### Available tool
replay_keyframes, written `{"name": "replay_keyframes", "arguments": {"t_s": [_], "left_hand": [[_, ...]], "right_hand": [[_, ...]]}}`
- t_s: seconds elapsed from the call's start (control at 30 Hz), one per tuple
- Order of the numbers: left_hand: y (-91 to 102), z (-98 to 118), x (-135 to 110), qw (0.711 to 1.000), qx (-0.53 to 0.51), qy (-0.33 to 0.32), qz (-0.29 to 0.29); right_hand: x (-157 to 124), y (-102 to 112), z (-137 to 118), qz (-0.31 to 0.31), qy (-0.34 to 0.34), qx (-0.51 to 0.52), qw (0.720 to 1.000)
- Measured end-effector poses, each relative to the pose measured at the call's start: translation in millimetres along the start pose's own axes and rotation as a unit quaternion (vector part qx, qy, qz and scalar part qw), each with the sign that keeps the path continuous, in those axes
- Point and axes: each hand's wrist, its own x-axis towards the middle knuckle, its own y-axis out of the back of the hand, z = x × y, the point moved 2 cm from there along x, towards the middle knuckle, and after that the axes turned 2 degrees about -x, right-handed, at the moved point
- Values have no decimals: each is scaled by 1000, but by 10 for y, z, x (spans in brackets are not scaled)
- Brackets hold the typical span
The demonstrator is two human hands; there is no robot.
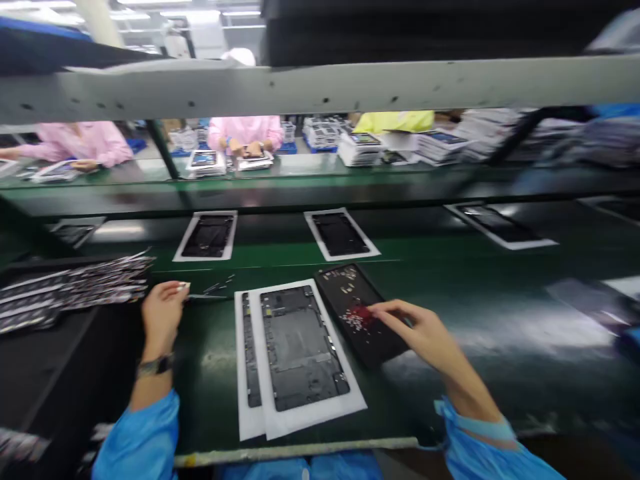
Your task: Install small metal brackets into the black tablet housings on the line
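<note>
My left hand (163, 312) is closed in a pinch on a small white piece, beside tweezers (210, 291) lying on the green belt. My right hand (417, 331) reaches over a black tray (363, 320) that holds small screws and a red patch; its fingertips are pinched together at the screws. Between my hands lie two grey device frames, the upper frame (300, 347) overlapping the lower frame (249, 347), each on a white sheet.
A stack of flat parts (70, 288) lies at the left. More dark frames on white sheets (207, 235) (340, 233) (497, 225) ride the belt behind. Beyond a grey rail (320, 83), people in pink coats (245, 133) work at another bench with stacked devices.
</note>
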Motion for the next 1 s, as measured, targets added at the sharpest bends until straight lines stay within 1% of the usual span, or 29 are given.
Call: {"name": "replay_keyframes", "arguments": {"t_s": [0.03,0.07,0.13,0.2,0.23,0.3,0.37,0.4,0.47,0.5,0.57,0.67,0.73,0.8,0.9,1.0], "left_hand": [[68,56,-54,994,-106,19,14],[132,120,-112,980,-196,31,1],[256,271,-240,954,-287,67,-57],[356,437,-387,940,-308,100,-102],[383,516,-464,938,-309,111,-114],[360,644,-615,936,-299,119,-144],[215,705,-760,931,-268,120,-217],[106,707,-831,923,-248,122,-267],[-147,663,-963,899,-211,123,-364],[-275,627,-1019,886,-200,124,-399],[-507,544,-1102,869,-193,123,-438],[-756,434,-1161,862,-195,117,-453],[-847,378,-1168,869,-188,94,-449],[-891,335,-1168,876,-174,63,-445],[-904,290,-1176,879,-153,30,-450],[-900,277,-1190,879,-153,23,-451]], "right_hand": [[23,-52,-42,-9,-4,25,1000],[51,-110,-73,-15,-5,54,998],[112,-234,-108,-23,-5,108,994],[167,-359,-140,-31,-1,154,988],[190,-420,-163,-39,1,170,985],[229,-537,-224,-59,5,189,980],[261,-647,-293,-79,8,193,978],[274,-702,-325,-89,9,193,977],[291,-812,-372,-106,9,196,975],[293,-870,-386,-116,8,199,973],[283,-984,-401,-138,14,206,969],[239,-1136,-409,-173,32,207,962],[201,-1209,-417,-191,52,193,961],[167,-1253,-429,-197,78,168,963],[123,-1281,-442,-178,139,102,969],[82,-1296,-437,-133,212,19,968]]}}
